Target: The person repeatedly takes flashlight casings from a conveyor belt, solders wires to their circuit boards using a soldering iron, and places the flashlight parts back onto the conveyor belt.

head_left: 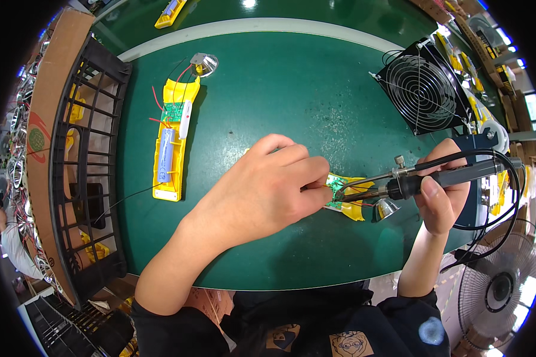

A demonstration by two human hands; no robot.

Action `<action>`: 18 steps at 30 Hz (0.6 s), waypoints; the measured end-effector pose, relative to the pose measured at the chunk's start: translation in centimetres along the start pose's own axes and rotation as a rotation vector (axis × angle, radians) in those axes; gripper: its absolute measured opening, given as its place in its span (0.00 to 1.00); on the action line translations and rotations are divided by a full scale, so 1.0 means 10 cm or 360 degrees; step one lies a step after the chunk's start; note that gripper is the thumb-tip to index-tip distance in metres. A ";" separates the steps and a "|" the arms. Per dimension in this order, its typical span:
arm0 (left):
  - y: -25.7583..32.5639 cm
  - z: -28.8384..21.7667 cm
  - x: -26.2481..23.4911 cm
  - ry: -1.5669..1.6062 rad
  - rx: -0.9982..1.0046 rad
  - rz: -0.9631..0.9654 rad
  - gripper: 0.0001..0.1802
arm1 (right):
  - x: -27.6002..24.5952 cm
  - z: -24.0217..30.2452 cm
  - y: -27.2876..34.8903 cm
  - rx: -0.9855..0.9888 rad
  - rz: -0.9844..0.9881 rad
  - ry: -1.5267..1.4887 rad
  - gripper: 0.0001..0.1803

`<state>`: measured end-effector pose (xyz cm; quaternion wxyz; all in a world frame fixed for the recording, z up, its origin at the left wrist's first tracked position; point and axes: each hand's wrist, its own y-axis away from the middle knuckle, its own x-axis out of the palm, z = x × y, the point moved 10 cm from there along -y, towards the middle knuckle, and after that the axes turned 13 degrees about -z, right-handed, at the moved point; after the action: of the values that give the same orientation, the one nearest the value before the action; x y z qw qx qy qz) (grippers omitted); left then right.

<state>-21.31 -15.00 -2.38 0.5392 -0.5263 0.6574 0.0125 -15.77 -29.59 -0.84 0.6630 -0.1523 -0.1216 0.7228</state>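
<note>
My right hand (443,205) is wrapped around a soldering iron (458,176), with a thin metal feed tube running beside its tip. The tip reaches a green circuit board (336,185) in a yellow flashlight housing (355,212). My left hand (274,181) is closed in a pinch at the board's left edge; what its fingers hold is hidden. Much of that housing lies behind this hand. A silver reflector (386,208) sits at the housing's right end, near red wires. To the left lies a second yellow housing (174,92) with a blue battery (165,156), a board, loose wires and another reflector (206,64).
A black square fan (423,89) stands at the back right of the green table (262,89). Along the left side is a black plastic crate (89,156) beside cardboard. The iron's black cable (514,202) loops at the right, above a round floor fan (499,288).
</note>
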 end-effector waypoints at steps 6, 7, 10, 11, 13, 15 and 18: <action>0.01 0.01 0.01 0.0009 -0.0003 0.0004 0.07 | -0.01 0.00 0.00 0.0007 -0.0008 -0.0006 0.10; 0.01 0.01 0.01 0.0007 -0.0003 0.0010 0.07 | -0.01 0.00 0.00 0.0002 -0.0014 -0.0006 0.10; 0.01 0.02 0.00 0.0032 -0.0005 -0.0017 0.07 | -0.01 0.00 0.00 0.0050 -0.0020 -0.0019 0.10; 0.01 0.02 0.00 0.0033 -0.0005 -0.0017 0.07 | 0.00 -0.02 0.00 0.0103 -0.0021 -0.0033 0.10; 0.01 0.03 0.01 0.0045 -0.0014 -0.0016 0.07 | 0.00 0.00 0.00 0.0070 -0.0021 -0.0039 0.10; 0.01 0.03 0.01 0.0047 -0.0015 -0.0021 0.07 | 0.00 -0.01 0.00 0.0038 -0.0020 -0.0047 0.10; 0.02 0.04 0.00 0.0059 -0.0026 -0.0047 0.07 | 0.00 -0.02 0.00 0.0002 -0.0017 0.0008 0.10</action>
<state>-21.19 -14.72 -2.64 0.5229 -0.5404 0.6592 0.0002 -15.73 -29.62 -1.01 0.6672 -0.1530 -0.1204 0.7190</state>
